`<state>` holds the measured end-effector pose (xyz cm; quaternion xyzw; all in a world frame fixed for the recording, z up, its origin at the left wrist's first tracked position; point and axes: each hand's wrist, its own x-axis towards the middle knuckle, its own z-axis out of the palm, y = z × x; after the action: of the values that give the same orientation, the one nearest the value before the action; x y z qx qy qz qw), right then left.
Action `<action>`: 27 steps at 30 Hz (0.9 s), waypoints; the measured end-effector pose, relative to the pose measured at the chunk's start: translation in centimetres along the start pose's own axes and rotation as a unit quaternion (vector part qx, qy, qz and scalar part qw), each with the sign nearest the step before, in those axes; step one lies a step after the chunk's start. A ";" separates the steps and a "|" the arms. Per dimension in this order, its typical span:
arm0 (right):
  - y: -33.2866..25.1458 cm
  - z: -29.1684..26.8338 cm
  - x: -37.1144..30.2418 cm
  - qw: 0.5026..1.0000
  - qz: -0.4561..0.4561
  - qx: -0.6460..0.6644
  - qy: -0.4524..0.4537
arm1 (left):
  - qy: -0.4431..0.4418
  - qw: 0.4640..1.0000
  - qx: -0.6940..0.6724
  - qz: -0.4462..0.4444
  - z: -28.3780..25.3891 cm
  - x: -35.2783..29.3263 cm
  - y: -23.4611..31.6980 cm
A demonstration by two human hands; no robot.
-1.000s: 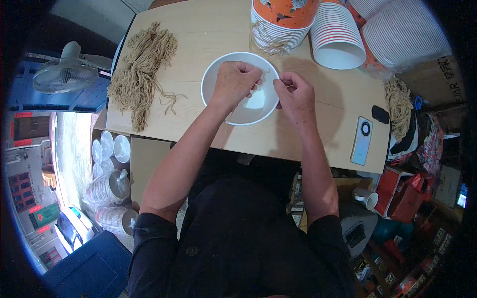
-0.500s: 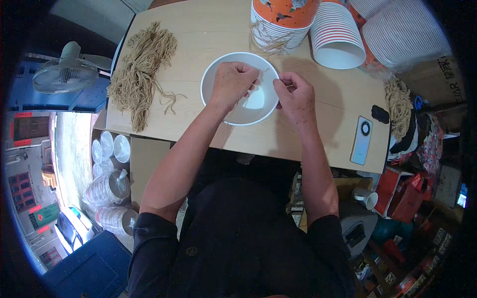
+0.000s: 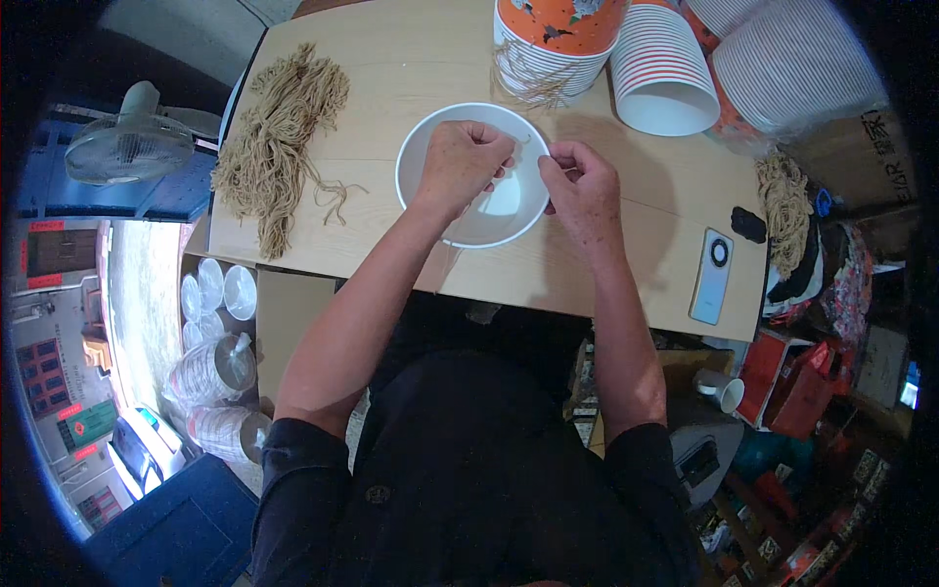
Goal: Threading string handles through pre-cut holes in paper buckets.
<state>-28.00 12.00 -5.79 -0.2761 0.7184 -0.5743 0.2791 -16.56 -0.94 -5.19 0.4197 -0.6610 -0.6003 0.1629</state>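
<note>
A white paper bucket (image 3: 504, 203) stands mouth up at the table's near edge. Over its opening, my left hand (image 3: 462, 164) is closed in a pinch, and a short tan bit of string (image 3: 522, 140) shows beside its fingertips. My right hand (image 3: 584, 186) pinches at the bucket's right rim, thumb and forefinger close together; whether string is between them too is hidden. A thin strand (image 3: 451, 260) hangs below the near rim. To the left lies a large heap of tan strings (image 3: 279, 147), a few ends straggling toward the bucket.
Behind the bucket stands an orange-and-white bucket stack (image 3: 558, 44) with strings draped over it. More nested white buckets (image 3: 668, 108) lie at the back right. A phone (image 3: 712, 279) and a small black object (image 3: 748, 225) rest near the right edge. A fan (image 3: 137, 142) stands left.
My left hand has shifted very slightly right over the bucket. The right hand stays at the rim, and the bucket has barely moved.
</note>
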 end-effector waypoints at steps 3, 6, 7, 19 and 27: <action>0.2 -0.2 0.1 1.000 0.010 -0.001 -0.011 | 0.011 1.000 -0.008 -0.001 0.1 0.4 -0.3; 0.1 -0.1 0.0 1.000 -0.003 -0.001 -0.007 | 0.011 1.000 0.009 0.000 -0.2 0.4 -0.3; 0.1 0.0 0.0 1.000 0.006 0.003 -0.007 | 0.014 1.000 0.006 -0.001 -0.1 0.4 -0.3; 0.2 0.0 -0.1 1.000 0.002 0.010 -0.006 | 0.044 0.999 -0.020 0.016 0.4 0.2 0.1; 0.4 0.1 0.0 1.000 0.006 -0.001 -0.011 | 0.040 0.998 -0.046 0.035 0.8 0.2 0.1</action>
<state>-27.96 11.95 -6.18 -0.2788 0.7176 -0.5687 0.2898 -17.33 -0.53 -5.30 0.4119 -0.6401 -0.6068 0.2289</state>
